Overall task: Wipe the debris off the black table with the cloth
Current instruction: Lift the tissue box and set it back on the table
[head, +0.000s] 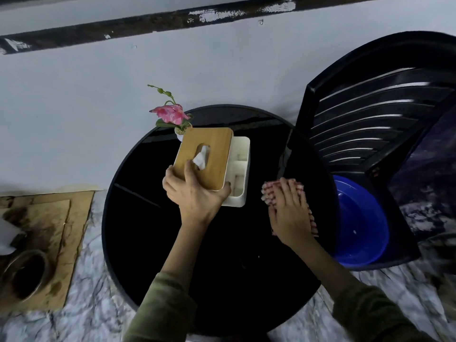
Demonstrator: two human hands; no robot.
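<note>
Pressing the checked cloth flat under my right hand, fingers spread, on the black tabletop near the blue basin; my left hand grips the tissue box. Lifting carelessly could topple the flower pot behind it.

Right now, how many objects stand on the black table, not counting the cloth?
2: the tissue box at centre under the left hand, and the flower pot behind it. None looks hidden.
</note>
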